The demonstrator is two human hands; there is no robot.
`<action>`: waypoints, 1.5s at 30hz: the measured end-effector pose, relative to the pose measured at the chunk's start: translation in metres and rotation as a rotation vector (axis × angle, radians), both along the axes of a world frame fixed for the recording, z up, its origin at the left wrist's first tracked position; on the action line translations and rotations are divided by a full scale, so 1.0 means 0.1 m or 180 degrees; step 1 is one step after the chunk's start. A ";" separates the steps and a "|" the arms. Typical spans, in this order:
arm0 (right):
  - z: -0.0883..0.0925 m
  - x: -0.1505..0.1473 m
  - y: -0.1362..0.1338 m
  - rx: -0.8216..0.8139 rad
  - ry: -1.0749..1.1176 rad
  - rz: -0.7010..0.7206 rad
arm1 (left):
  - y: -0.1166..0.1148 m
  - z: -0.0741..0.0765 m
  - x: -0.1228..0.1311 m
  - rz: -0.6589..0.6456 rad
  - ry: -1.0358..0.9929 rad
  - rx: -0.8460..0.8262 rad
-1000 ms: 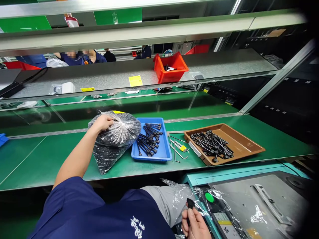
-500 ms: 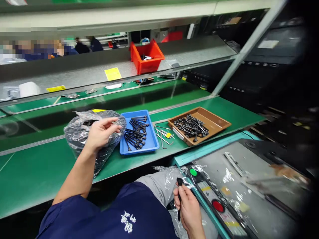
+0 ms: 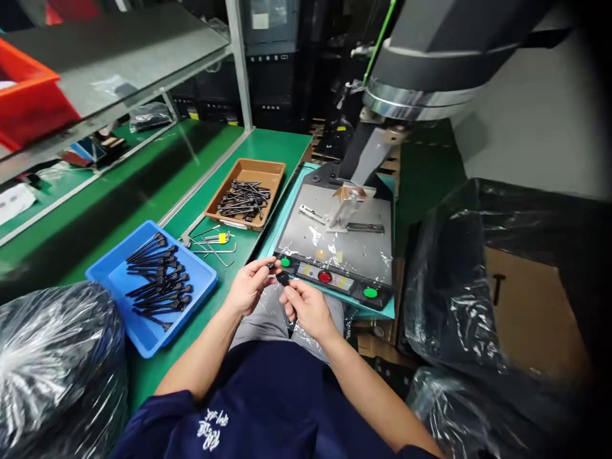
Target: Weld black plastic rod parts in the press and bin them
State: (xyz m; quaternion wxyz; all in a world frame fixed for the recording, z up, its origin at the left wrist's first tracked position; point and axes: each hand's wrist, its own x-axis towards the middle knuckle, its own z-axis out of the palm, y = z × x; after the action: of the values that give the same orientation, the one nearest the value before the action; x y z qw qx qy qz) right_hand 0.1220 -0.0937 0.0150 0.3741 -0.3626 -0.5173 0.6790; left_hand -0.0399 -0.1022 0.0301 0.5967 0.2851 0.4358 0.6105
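My left hand is closed in a pinch on a small black part. Close beside it, my right hand grips a black rod-like part with a squarish head; its shaft is mostly hidden by the fingers. Whether the two parts touch I cannot tell. Both hands are over my lap, just before the front panel of a bench machine with green buttons and a red button. A clear fixture stands on its plate, under a metal tool.
To the left, a blue tray holds several black rods in a row. A brown tray has more rods, with hex keys nearby. A filled plastic bag stands at lower left. At right is a box lined with dark plastic.
The view has swung right, bringing the machine's head and the lined box into sight. My left hand has left the plastic bag and come beside the right, now pinching a small black part.
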 end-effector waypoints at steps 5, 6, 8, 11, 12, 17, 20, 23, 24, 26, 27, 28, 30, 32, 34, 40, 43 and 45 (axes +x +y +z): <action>-0.01 0.00 0.04 0.0022 -0.0058 -0.0157 | 0.10 -0.05 0.13 -0.0374 -0.0257 -0.0045; -0.01 0.01 0.04 0.0020 -0.0063 -0.0180 | 0.11 -0.04 0.14 -0.0439 -0.0283 -0.0060; -0.01 0.02 0.06 0.0012 -0.0098 -0.0196 | 0.13 -0.03 0.13 -0.0534 -0.0343 -0.0102; -0.01 0.03 0.07 -0.0025 -0.0144 -0.0156 | 0.16 -0.04 0.12 -0.0629 -0.0453 -0.0193; -0.01 0.03 0.08 -0.0057 -0.0125 -0.0119 | 0.17 -0.05 0.11 -0.0655 -0.0504 -0.0222; -0.04 0.00 0.08 -0.0228 0.0099 -0.0018 | 0.21 -0.07 0.09 -0.0768 -0.0775 -0.0336; -0.08 -0.04 0.07 -0.0080 -0.0022 -0.0366 | 0.23 -0.06 0.10 -0.0804 -0.0898 -0.0371; -0.14 -0.08 0.04 0.0133 -0.0166 -0.0599 | 0.24 -0.07 0.15 -0.0824 -0.0988 -0.0417; -0.16 -0.08 0.03 0.0263 -0.0243 -0.0707 | 0.24 -0.08 0.17 -0.0826 -0.1005 -0.0437; -0.19 -0.08 0.02 0.0567 -0.0437 -0.0928 | 0.25 -0.10 0.22 -0.0827 -0.1005 -0.0452; -0.19 -0.07 0.02 0.0688 -0.0523 -0.1001 | 0.25 -0.11 0.25 -0.0826 -0.0982 -0.0440; -0.19 -0.07 0.02 0.0757 -0.0579 -0.1037 | 0.25 -0.12 0.27 -0.0832 -0.0945 -0.0426; -0.18 -0.04 0.03 0.0727 -0.0534 -0.1042 | 0.26 -0.12 0.29 -0.0832 -0.0849 -0.0398; -0.16 -0.03 0.04 0.0528 -0.0331 -0.0995 | 0.27 -0.13 0.30 -0.0833 -0.0752 -0.0399; -0.15 -0.01 0.05 0.0290 -0.0096 -0.0911 | 0.28 -0.14 0.30 -0.0840 -0.0646 -0.0392; -0.22 0.05 0.07 -0.0036 0.0321 -0.0872 | 0.37 -0.23 0.29 -0.1001 -0.0058 -0.0011; -0.22 0.10 0.10 -0.0057 0.0340 -0.0960 | 0.47 -0.23 0.27 -0.1085 0.0728 0.0481; -0.20 0.14 0.14 -0.0014 0.0242 -0.0961 | 0.55 -0.19 0.27 -0.1108 0.1373 0.0765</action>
State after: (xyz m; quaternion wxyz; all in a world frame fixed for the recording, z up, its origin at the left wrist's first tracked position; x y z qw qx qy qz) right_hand 0.1358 -0.0802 -0.0048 0.4905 -0.4110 -0.4408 0.6293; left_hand -0.0125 -0.0472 0.0115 0.5480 0.5472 0.4217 0.4716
